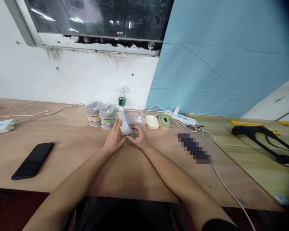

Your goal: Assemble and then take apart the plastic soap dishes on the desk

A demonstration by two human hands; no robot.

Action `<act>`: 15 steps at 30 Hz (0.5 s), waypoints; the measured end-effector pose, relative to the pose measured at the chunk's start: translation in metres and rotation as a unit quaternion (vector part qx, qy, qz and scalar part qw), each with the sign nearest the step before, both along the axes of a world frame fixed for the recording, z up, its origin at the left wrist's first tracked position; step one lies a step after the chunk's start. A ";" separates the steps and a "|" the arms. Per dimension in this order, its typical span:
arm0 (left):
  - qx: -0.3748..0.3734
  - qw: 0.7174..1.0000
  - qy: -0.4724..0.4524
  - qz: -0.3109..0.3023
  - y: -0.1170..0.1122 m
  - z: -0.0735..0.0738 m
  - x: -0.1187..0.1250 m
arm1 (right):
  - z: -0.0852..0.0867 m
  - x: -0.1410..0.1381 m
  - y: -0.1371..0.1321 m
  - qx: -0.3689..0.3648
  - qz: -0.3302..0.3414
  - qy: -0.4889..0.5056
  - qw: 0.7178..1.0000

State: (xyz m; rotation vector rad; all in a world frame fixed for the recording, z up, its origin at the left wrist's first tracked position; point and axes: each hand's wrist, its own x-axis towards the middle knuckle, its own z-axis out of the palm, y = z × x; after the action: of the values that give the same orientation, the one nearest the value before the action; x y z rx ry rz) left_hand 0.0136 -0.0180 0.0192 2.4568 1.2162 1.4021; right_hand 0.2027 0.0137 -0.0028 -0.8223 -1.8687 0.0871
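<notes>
Both of my hands hold one grey oval lunch box (126, 122), tilted up on its side above the wooden table. My left hand (114, 138) grips its left side. My right hand (139, 137) has its fingers round the lower right edge. Just left of it stand two stacks of similar boxes: one with a grey box (107, 111) over a green one (108, 121), the other with a grey box (93, 108) over an orange one (94, 118). To the right lie a clear plastic piece (139, 120), a cream tray (152, 122) and a green tray (166, 121).
A water bottle (122, 98) stands by the wall behind the boxes. A black phone (33, 161) lies at left, near a white power strip (1, 127). Another power strip (184, 119) with cables sits at right, behind a blurred-out dark object (195, 148). A black strap-like item (262, 138) lies far right.
</notes>
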 end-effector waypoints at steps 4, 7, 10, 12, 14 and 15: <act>-0.009 1.000 0.013 0.009 0.003 -0.004 -0.001 | 0.002 0.012 0.013 0.015 -0.064 0.052 0.997; 0.002 1.000 0.012 0.028 0.003 -0.005 0.000 | 0.005 0.046 0.030 -0.006 -0.170 0.133 0.976; 0.005 0.999 0.010 0.031 0.003 -0.006 0.001 | 0.006 0.097 0.042 -0.025 -0.319 0.236 0.918; -0.004 1.000 0.008 0.027 0.003 -0.007 0.001 | 0.007 0.132 0.046 -0.003 -0.376 0.283 0.882; -0.015 1.000 0.009 0.023 0.003 -0.008 0.001 | 0.008 0.159 0.047 0.000 -0.382 0.365 0.849; -0.022 1.000 0.011 0.020 0.003 -0.008 0.001 | 0.008 0.168 0.048 -0.006 -0.367 0.408 0.836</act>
State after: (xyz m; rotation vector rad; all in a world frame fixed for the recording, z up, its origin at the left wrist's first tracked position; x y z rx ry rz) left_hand 0.0147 -0.0146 0.0111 2.4378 1.2919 1.3471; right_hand 0.3706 0.0618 0.0051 -1.2207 -0.6808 -0.0353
